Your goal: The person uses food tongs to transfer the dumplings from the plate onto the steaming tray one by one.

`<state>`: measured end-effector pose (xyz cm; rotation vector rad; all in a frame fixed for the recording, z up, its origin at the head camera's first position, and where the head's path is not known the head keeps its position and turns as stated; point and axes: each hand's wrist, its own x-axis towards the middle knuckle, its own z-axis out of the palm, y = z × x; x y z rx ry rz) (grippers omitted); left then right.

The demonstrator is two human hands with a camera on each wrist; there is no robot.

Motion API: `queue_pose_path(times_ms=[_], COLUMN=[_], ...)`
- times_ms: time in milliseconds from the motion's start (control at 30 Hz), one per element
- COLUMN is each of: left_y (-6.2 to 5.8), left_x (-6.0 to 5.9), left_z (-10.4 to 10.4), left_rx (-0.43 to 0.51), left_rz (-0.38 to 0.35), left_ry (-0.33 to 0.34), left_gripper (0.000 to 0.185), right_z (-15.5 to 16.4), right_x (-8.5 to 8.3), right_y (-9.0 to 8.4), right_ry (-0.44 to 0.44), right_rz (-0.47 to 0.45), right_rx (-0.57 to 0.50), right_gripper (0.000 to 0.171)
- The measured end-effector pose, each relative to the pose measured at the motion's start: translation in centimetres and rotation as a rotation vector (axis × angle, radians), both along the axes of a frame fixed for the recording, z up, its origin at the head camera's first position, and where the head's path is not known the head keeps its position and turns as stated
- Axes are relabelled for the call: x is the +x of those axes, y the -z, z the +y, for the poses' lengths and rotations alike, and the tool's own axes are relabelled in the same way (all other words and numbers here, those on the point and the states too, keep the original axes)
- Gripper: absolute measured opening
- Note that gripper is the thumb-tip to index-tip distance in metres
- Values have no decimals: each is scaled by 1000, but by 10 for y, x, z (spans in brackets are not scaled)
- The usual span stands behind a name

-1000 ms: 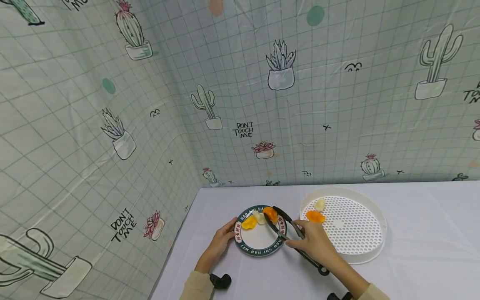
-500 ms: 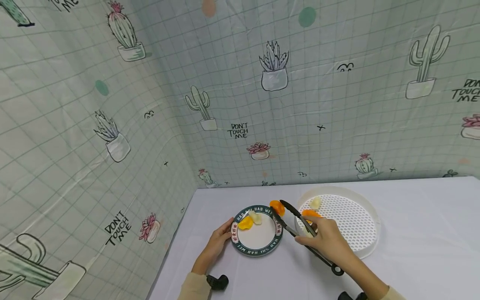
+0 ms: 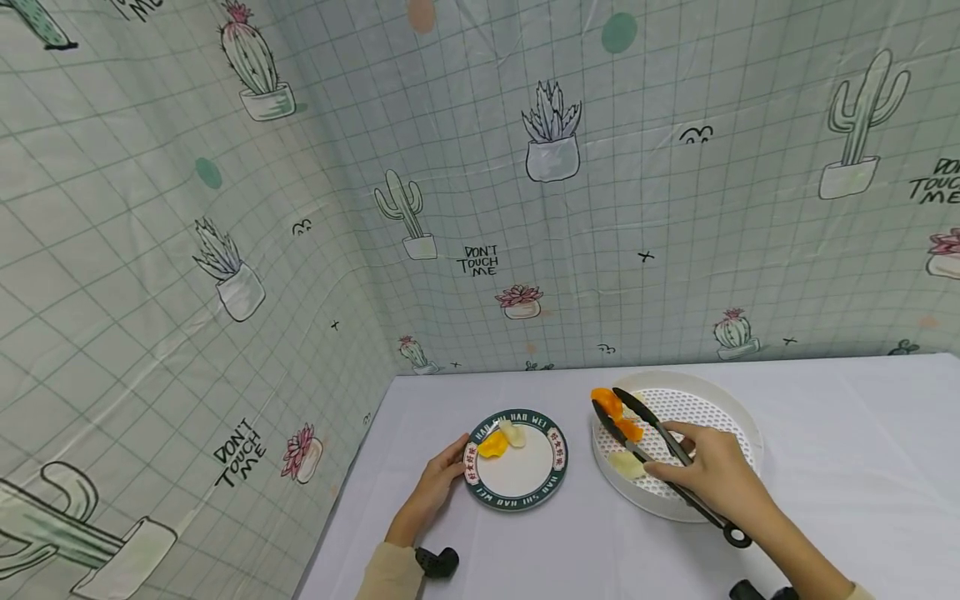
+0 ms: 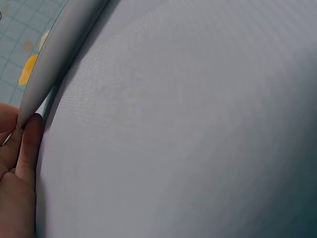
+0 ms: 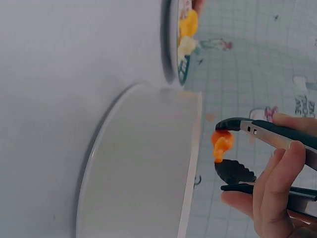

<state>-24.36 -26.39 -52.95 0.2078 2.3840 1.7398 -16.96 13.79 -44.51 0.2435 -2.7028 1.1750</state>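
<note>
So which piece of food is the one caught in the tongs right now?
Find the white perforated tray to the right of the green-rimmed plate. Over its left rim, black tongs in the right hand pinch an orange piece. It alone is held up in the air; the other pieces lie on the tray or plate.

Matt white plastic tray (image 3: 752,442), perforated; glossy plate (image 3: 517,479).
</note>
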Motion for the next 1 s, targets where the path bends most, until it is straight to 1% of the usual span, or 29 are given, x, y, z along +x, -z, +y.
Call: queue_pose_path(times_ms=[200,433,833,1000], left_y=[0,2,0,0], left_x=[0,-1,-2,-2], left_z=[1,2,1,0], left_rx=[0,-13,-18,-20], left_rz=[-3,-20,-11,-10], left_ry=[2,-7,2,-3], left_gripper=[53,53,53,52], right_z=[22,39,63,70], right_x=[-1,-2,-13,-17], right_y=[4,8,19,23], right_ry=[33,53,69,62], right_rz=[17,-17,-17,-41], right_rx=[54,96,130,139], right_gripper=[67,68,68,70])
